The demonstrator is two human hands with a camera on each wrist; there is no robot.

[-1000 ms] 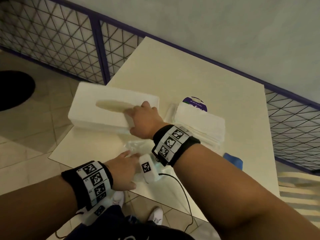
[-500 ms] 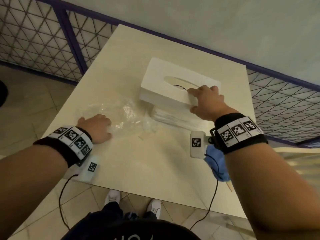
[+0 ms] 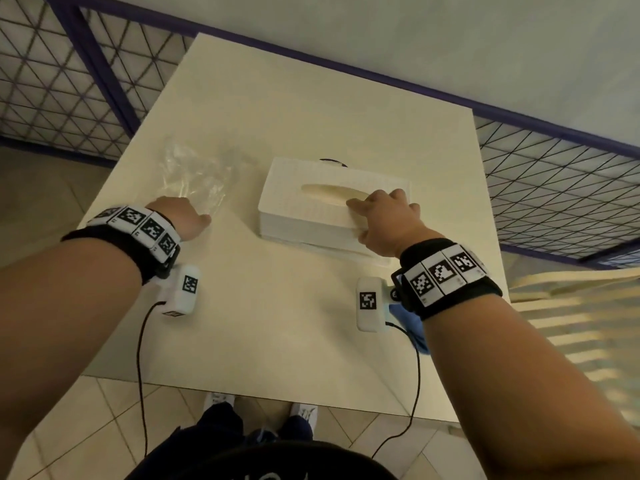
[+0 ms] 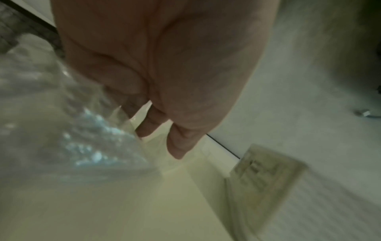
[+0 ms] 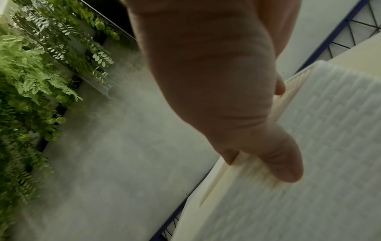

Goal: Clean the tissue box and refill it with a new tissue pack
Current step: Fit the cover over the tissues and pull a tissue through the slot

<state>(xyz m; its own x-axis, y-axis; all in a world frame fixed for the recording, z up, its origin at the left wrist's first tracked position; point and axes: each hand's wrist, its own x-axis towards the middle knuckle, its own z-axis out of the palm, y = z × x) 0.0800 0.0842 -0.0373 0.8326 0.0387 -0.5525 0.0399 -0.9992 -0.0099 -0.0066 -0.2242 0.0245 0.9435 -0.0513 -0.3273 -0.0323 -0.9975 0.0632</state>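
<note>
The white textured tissue box [image 3: 311,202] stands at the middle of the cream table [image 3: 277,341], its oval slot facing up. It sits over a white base [image 3: 349,252] that shows along its near edge. My right hand [image 3: 384,216] grips the box's near right end, fingers on the top and the thumb [image 5: 284,163] on the side wall of the box [image 5: 329,130]. My left hand [image 3: 183,218] holds a crumpled clear plastic wrapper [image 3: 197,171] left of the box. In the left wrist view the curled fingers [image 4: 152,124] hold the wrapper [image 4: 82,138], and the box [image 4: 268,179] appears blurred.
A blue cloth [image 3: 410,327] lies at the table's near right edge under my right wrist. Something dark purple [image 3: 332,162] peeks out behind the box. Mesh fencing [image 3: 52,81] runs left and right of the table. A cream slatted chair [image 3: 571,306] stands to the right.
My right hand carried the box from the left over the tissue stack and set it down on it. My left hand dragged the clear wrapper away to the left.
</note>
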